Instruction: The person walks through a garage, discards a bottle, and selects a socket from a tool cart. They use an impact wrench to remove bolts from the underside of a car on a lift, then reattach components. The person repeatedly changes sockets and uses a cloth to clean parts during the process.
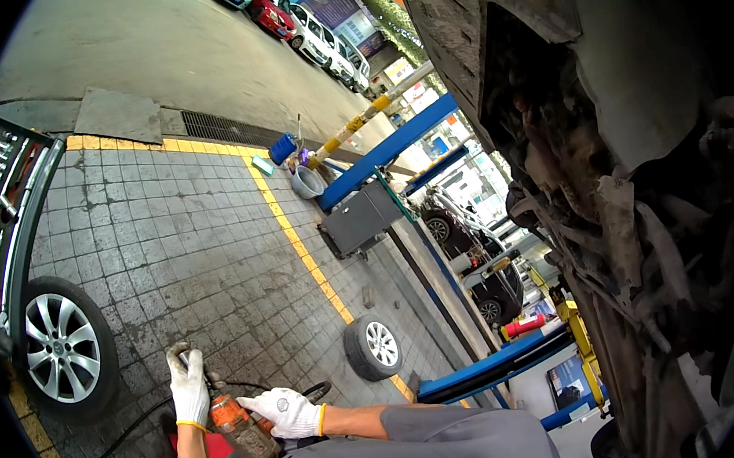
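An orange and black impact wrench [243, 426], its body grimy, is held low in front of me. My right hand [287, 411], in a white work glove with a yellow cuff, grips it at the handle. My left hand [189, 386], gloved alike with darkened fingertips, is closed round a shiny metal socket [185, 358] at the tool's front end. Whether the socket is seated on the wrench is hidden by the glove. A dark hose [129, 421] runs across the floor behind my left forearm, and another black loop shows beside my right hand.
Left, a wheel [62, 348] stands by a tray of sockets and wrenches [7, 211]. Another wheel [373, 348] lies near the yellow floor line. Overhead right hangs a raised car's underside [591, 172]. Blue lift beams [390, 150], a grey cabinet [362, 219] and a bucket [307, 182] stand beyond.
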`<state>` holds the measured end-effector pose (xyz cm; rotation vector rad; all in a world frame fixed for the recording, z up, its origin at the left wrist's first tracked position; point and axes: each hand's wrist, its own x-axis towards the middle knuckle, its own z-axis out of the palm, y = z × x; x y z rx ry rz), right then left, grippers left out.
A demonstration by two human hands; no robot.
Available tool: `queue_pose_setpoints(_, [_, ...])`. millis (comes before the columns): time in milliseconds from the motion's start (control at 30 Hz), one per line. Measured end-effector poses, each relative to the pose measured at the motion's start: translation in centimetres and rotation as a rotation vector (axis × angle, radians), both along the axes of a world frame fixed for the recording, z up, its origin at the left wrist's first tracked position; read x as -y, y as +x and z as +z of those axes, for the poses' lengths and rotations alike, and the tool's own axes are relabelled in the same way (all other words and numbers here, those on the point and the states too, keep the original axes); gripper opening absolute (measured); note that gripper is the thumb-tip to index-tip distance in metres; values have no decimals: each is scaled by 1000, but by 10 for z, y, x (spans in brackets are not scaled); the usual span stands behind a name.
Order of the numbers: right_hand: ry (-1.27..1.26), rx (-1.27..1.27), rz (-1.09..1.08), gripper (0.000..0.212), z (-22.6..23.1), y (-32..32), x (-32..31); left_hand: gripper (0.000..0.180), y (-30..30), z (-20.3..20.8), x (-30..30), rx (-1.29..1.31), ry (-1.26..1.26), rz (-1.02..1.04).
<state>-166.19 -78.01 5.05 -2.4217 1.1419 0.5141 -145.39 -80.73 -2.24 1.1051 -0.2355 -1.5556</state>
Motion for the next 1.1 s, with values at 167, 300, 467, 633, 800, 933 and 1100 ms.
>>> queue_pose_setpoints(167, [-29,13,-10,83,3,-28,30,32,-24,8,30,-92,55,-39])
queue_pose_setpoints(300, [-3,8,-75,81,-1,-37,38,34,-46,-5,51,-35,4,-46])
queue_pose_setpoints(467, [-19,-24,-86,82,4,-46,45,35,-58,0,63,7,51,-34])
queue_pose_setpoints(633, [-126,62,-222,74,-2,-62,26,32,-84,-22,79,-117,-37,-232])
queue_pose_setpoints(800, [-214,21,-373,70,-12,-57,6,28,-95,-22,96,-66,4,-398])
queue_pose_setpoints(933, [-281,29,-476,59,-6,-37,-11,27,-94,-22,102,-74,-77,-560])
queue_pose_setpoints(1100, [-324,1,-596,53,-18,-27,-39,37,-103,-43,102,210,-263,-696])
